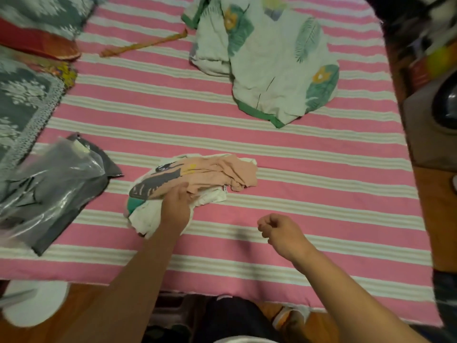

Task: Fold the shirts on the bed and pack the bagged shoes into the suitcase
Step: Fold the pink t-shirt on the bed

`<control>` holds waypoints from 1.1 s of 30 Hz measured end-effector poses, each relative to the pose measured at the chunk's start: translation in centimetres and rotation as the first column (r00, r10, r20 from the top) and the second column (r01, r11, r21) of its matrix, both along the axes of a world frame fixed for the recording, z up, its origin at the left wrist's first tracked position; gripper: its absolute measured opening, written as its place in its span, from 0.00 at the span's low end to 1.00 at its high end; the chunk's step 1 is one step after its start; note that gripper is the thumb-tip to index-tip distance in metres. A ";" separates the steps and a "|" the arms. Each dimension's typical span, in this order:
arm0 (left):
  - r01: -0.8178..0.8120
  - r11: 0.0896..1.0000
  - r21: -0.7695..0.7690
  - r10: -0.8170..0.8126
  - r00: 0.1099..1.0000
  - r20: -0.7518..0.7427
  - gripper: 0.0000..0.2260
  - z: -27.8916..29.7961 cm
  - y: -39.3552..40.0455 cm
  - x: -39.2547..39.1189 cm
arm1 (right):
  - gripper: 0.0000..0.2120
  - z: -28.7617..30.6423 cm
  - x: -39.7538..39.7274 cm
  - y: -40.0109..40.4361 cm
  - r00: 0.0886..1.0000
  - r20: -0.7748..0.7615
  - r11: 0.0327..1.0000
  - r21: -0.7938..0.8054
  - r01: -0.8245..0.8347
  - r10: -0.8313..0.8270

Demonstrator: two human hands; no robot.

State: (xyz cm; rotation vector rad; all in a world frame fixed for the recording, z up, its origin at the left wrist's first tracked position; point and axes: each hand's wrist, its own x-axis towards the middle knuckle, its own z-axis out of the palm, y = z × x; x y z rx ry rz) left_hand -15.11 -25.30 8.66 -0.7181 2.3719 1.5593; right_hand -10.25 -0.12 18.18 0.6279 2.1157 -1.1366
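Pink shirt (197, 179) | soft, light, limp | left hand (176, 209) grips its near edge | right hand (279, 231) curled, holding nothing | you should take 2 corners.

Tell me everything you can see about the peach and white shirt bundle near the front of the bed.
The peach and white shirt bundle is a crumpled, roughly bunched heap of soft cloth: peach fabric on top with a grey print and a small yellow mark, white cloth beneath, and a teal patch at its near left end. It lies on the pink striped bedsheet, just right of the plastic-bagged item. The left hand rests on its near side, fingers on the fabric. The right hand is apart from it.
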 end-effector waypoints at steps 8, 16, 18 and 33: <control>0.276 0.913 0.299 -0.150 0.912 -0.382 0.14 24.8 8.1 1.7 | 0.10 10.5 1.2 6.0 0.943 -0.318 0.982 -0.185 0.041 -0.099; 0.405 0.812 0.420 -0.157 0.845 -0.511 0.11 39.7 24.7 3.4 | 0.32 20.1 0.4 14.3 0.634 -0.773 0.910 -0.245 -0.334 0.025; 0.400 0.786 0.471 -0.129 0.852 -0.508 0.14 41.3 28.3 4.7 | 0.31 21.9 0.2 17.2 0.555 -0.827 0.926 -0.277 -0.258 -0.093; 0.462 0.719 0.518 -0.260 0.871 -0.417 0.29 40.4 39.4 9.2 | 0.11 31.2 5.3 31.3 0.368 -0.924 0.994 -0.102 0.030 -0.106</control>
